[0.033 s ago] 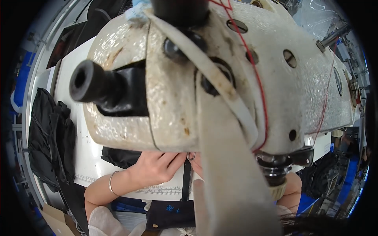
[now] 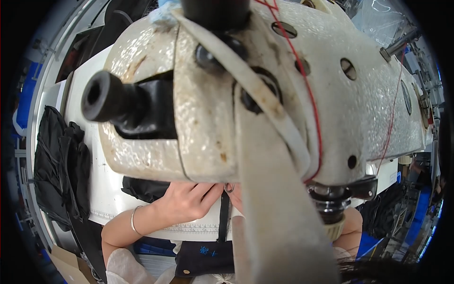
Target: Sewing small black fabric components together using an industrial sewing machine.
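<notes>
A white sewing machine head [image 2: 208,142] fills the middle of the view and hides much of the work beneath it. My left hand [image 2: 189,202], a bangle on its wrist, rests below the machine with fingers curled inward; the fingertips and whatever they grip are hidden. Beside those fingers a narrow black strip [image 2: 223,217] runs down over the table edge. At its top, between the hands, sits a small metal loop [image 2: 229,188]. Only a sliver of my right hand [image 2: 236,198] shows next to the loop; the machine covers its fingers. Black fabric [image 2: 144,189] lies left of my left hand.
Red thread [image 2: 312,104] runs down the machine head. A heap of black cloth [image 2: 61,165] lies at the left of the white table [image 2: 101,199], whose near edge carries ruler marks. A cardboard box [image 2: 71,265] stands at lower left. A dark navy pouch-like piece [image 2: 205,259] lies across my front.
</notes>
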Motion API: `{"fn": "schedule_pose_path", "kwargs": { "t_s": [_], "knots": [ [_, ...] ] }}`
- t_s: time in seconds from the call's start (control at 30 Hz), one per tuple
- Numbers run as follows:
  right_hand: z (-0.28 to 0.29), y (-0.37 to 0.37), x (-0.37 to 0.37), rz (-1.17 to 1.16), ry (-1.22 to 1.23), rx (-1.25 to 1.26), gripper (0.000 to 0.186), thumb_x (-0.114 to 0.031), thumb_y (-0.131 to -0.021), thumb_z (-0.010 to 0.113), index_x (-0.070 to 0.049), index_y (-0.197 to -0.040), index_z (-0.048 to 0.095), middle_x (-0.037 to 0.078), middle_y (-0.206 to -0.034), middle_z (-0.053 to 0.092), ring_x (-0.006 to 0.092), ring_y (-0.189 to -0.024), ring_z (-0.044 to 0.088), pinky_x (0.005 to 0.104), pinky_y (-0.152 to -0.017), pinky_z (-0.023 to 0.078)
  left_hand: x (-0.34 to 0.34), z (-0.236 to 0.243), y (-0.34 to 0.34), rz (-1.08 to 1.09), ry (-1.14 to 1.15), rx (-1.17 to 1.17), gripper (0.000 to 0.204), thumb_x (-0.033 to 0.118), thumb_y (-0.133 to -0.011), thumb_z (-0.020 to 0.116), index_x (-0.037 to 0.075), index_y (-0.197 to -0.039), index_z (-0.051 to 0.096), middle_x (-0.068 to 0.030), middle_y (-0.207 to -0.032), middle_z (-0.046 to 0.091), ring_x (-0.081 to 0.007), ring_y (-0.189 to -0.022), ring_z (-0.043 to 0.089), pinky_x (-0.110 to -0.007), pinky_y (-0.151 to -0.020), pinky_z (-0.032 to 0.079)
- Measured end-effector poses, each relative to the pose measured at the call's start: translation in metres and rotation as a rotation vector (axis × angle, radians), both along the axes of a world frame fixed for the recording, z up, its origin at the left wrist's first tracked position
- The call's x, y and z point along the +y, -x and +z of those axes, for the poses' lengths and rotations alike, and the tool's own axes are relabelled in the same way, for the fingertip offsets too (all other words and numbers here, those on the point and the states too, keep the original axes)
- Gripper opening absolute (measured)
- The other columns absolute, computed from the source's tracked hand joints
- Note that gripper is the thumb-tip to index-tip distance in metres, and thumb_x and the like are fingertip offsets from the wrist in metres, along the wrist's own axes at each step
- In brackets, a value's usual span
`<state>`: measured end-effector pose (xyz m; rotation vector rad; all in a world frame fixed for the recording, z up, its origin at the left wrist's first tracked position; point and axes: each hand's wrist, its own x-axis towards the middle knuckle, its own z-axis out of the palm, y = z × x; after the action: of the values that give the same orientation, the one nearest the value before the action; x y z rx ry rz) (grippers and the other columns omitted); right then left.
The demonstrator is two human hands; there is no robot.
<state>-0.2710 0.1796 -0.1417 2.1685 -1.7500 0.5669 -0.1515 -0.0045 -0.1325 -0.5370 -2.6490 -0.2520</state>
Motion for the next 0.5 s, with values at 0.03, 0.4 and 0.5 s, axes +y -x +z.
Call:
{"fn": "schedule_pose_path", "kwargs": {
  "t_s": [0.03,0.4,0.5],
  "knots": [
    [0.002,0.001,-0.002,0.0,0.015,-0.008,0.023,-0.014,-0.069,0.06,0.001,-0.086,0.064,0.009,-0.087,0.059,0.0244,-0.089,0.061,0.0405,-0.088,0.048,0.0,-0.001,-0.001,0.006,-0.021,-0.005,0.026,0.007,-0.062,0.062,0.003,-0.087,0.066,-0.0062,-0.097,0.061,-0.0195,-0.085,0.058,-0.032,-0.07,0.049],
    [-0.007,-0.003,0.005,0.044,-0.169,-0.053,0.022,-0.018,-0.074,0.059,0.0,-0.086,0.063,0.014,-0.091,0.062,0.0296,-0.097,0.062,0.0486,-0.094,0.044,-0.001,-0.003,0.002,0.025,-0.144,-0.021,0.03,0.002,-0.058,0.063,0.002,-0.088,0.066,-0.0073,-0.092,0.061,-0.0192,-0.071,0.059,-0.03,-0.055,0.048],
    [-0.006,-0.001,0.002,-0.008,-0.005,0.032,0.019,-0.018,-0.072,0.058,-0.001,-0.081,0.06,0.015,-0.088,0.063,0.0293,-0.095,0.063,0.0464,-0.094,0.045,-0.002,0.0,0.001,0.078,-0.223,-0.091,0.033,-0.002,-0.056,0.063,0.002,-0.089,0.066,-0.0101,-0.091,0.062,-0.0222,-0.069,0.059,-0.031,-0.054,0.048]
  ]
}}
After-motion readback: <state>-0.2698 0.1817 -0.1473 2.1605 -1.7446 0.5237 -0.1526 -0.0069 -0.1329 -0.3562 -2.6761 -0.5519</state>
